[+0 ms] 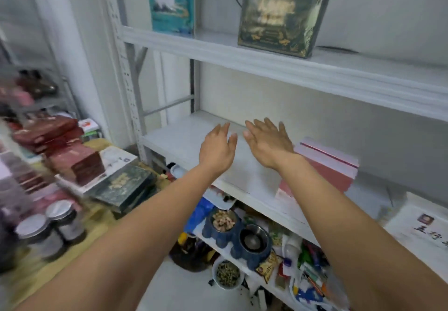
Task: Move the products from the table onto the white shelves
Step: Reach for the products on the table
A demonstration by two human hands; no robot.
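While blurred at the far left edge, visible all the same: a table (pixel 80 223) under a yellowish cloth, crowded with products. Nearest on it, two jars with silver lids (pixel 49 228), standing upright side by side. Farther back, stacked red boxes (pixel 60 141), piled unevenly, and just right of those a white flat box (pixel 116 159) with a dark green marbled box (pixel 127 187) lying flat at the table's right end. Right of the table, the white shelves (pixel 266 65), seen at an angle. On the upper level, a teal box (pixel 172 2) standing upright at the left, and well apart to its right a dark green box with gold print (pixel 281 19), upright and leaning slightly back against the wall. Over the middle level, both arms stretched forward: left hand (pixel 217 145) palm down, fingers spread and loose, gripping nothing; right hand (pixel 268 141) close beside it, likewise splayed and empty, thumbs nearly facing each other with a small gap between. Just right of the right wrist, a pink box (pixel 327 170) lying on that middle level, tilted, partly hidden by the forearm. Farther right on the same level, a white box with dark characters (pixel 421 228), cut off by the frame edge. Lower down, between the arms, two blue pet bowls (pixel 238 233) on the bottom level, one holding food, plus assorted clutter too small to make out.
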